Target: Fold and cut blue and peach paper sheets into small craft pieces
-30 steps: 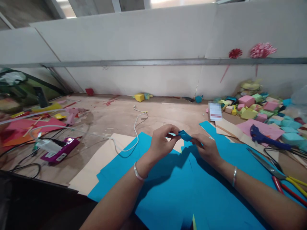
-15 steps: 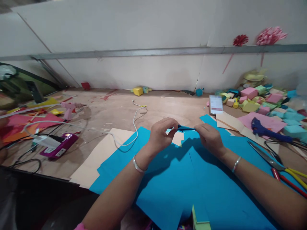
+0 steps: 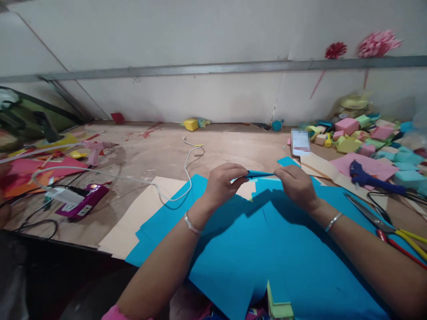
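Between my two hands stretches a narrow strip of blue paper (image 3: 260,174), held just above the worktop. My left hand (image 3: 226,184) pinches its left end between thumb and fingers. The right end is gripped by the closed fingers of my right hand (image 3: 296,184). Large blue paper sheets (image 3: 283,249) lie beneath both hands, with peach sheets (image 3: 140,218) showing under them on the left. My fingertips partly hide the strip's ends.
To the right lie scissors (image 3: 375,220), a blue glue gun (image 3: 376,180) and a heap of coloured paper boxes (image 3: 353,133). A phone (image 3: 300,143) stands behind. A white cable (image 3: 187,166) and a purple power strip (image 3: 83,202) are on the left, near a pink glue gun (image 3: 95,152).
My right hand has shifted slightly right, away from the left, so more of the blue strip shows. Its blue face is now turned more toward me.
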The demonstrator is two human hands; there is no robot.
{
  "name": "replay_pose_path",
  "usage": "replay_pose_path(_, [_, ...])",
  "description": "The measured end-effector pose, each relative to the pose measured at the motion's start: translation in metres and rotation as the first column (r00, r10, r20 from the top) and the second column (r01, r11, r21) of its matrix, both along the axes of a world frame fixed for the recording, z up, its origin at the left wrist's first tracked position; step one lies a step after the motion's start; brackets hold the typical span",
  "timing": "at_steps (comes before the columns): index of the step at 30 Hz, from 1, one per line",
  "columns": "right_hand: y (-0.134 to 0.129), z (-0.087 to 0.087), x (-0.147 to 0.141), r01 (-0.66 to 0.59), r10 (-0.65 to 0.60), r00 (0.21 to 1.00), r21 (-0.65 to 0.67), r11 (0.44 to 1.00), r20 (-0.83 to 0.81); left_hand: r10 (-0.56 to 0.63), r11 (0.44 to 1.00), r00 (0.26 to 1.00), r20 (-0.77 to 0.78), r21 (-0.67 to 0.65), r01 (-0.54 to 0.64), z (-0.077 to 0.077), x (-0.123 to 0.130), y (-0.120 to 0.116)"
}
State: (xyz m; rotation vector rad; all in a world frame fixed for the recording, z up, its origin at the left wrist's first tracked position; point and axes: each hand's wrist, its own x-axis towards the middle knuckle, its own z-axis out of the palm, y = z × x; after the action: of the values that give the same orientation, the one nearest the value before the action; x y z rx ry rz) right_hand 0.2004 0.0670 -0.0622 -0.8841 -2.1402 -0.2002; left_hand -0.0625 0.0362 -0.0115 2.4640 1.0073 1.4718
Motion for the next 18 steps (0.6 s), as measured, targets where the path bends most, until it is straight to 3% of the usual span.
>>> replay_pose_path(5, [0.002, 0.008, 0.002, -0.055, 0.056, 0.998, -0.047, 0.997, 0.032, 0.021, 0.999, 0.994, -0.106, 0.035, -0.018, -0.004, -0.003, 0.005])
replay_pose_path(8, [0.000, 0.014, 0.002, -0.097, 0.102, 0.995, -0.149, 0.984, 0.023, 0.013, 0.999, 0.996, -0.093, -0.031, -0.016, 0.000, -0.002, 0.003])
replay_pose_path(11, [-0.004, 0.017, 0.000, -0.141, 0.144, 0.990, -0.243, 0.960, -0.007, 0.012, 0.991, 1.000, 0.022, -0.135, -0.009, 0.003, 0.002, -0.001])
replay_pose_path(15, [-0.007, 0.015, -0.001, -0.146, 0.148, 0.989, -0.226, 0.963, -0.010, 0.059, 0.960, 0.960, 0.275, -0.279, 0.020, 0.000, 0.010, -0.006])
replay_pose_path(18, [-0.009, 0.013, -0.001, -0.150, 0.154, 0.988, -0.209, 0.966, 0.002, 0.077, 0.930, 0.931, 0.358, -0.362, 0.063, -0.003, 0.014, -0.007])
